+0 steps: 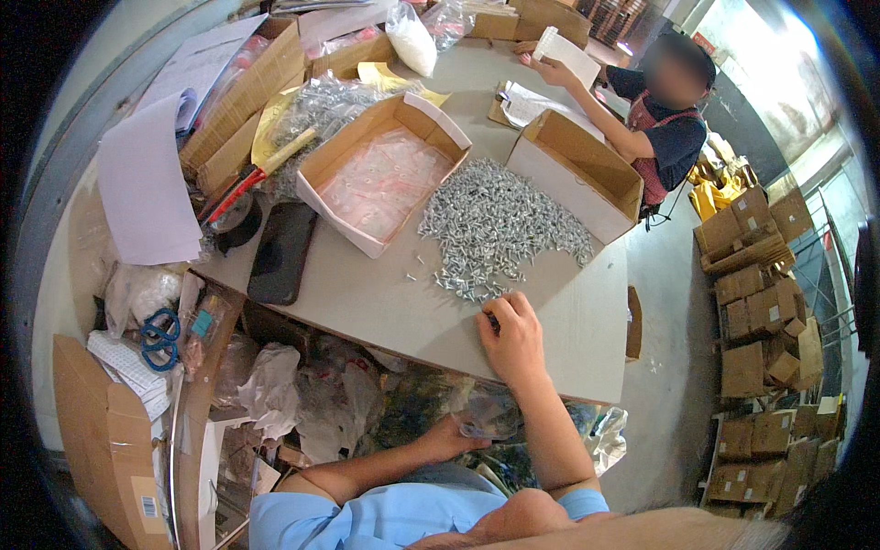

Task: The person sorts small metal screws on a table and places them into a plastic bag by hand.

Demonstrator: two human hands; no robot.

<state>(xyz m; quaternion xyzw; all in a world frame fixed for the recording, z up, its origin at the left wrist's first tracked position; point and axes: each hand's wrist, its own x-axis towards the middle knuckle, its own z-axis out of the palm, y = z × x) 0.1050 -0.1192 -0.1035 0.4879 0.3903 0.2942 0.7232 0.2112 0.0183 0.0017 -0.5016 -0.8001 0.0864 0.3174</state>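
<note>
A wide heap of small silver screws [500,225] lies loose on the grey tabletop [403,316]. My right hand [515,337] rests at the heap's near edge, fingers curled down; what they hold, if anything, is hidden. Below the table's front edge, close to my body, my left hand [451,436] is closed on a small clear plastic bag [492,414]. Left of the heap stands an open carton [367,236] filled with flat clear bags with pinkish marks [390,179]. An open white-sided carton [573,183] stands behind the heap on the right.
A dark phone [282,254] lies at the table's left edge, near a red-handled tool [236,195] and a tape roll [240,225]. Blue scissors [160,339] are lower left. A co-worker [665,119] holds papers [566,57] at the far right. Stacked cartons [756,307] line the right side.
</note>
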